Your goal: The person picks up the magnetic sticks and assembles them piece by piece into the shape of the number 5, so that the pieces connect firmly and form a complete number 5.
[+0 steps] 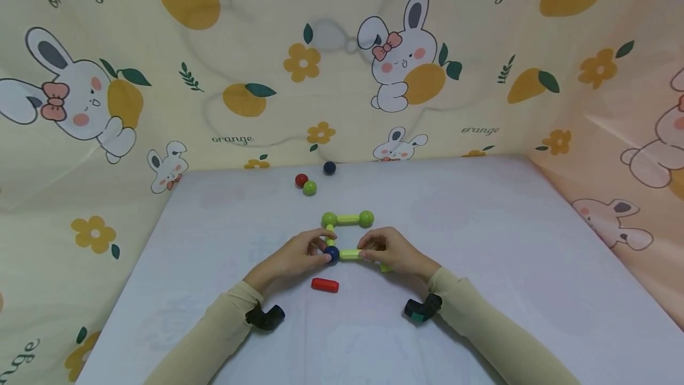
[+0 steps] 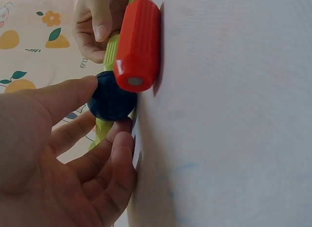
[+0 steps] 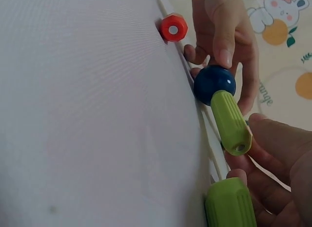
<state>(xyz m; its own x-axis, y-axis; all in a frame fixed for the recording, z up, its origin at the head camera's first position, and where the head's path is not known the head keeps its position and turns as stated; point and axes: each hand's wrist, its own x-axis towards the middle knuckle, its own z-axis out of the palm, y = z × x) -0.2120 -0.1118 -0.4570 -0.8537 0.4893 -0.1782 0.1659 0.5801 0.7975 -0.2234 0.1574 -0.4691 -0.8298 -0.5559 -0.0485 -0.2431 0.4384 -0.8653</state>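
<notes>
My left hand [image 1: 291, 255] holds a dark blue ball [image 1: 335, 255] between thumb and fingers, low over the white table. From this ball a light green ribbed rod [image 1: 350, 255] runs right, and my right hand [image 1: 399, 252] pinches its far end. In the right wrist view the rod's metal-tipped end [image 3: 239, 148] shows by the thumb. Another green rod [image 3: 230, 205] lies below the right fingers. Behind the blue ball, a side rod [image 1: 330, 236] leads to a green ball [image 1: 329, 219], which a back rod [image 1: 348, 218] links to a second green ball [image 1: 366, 218].
A red rod [image 1: 325, 285] lies on the table [image 1: 214, 325] in front of the blue ball. Towards the back edge sit a loose red ball [image 1: 301, 180], a green ball [image 1: 310, 188] and a dark ball [image 1: 329, 168]. Printed cloth [image 1: 342, 76] hangs behind.
</notes>
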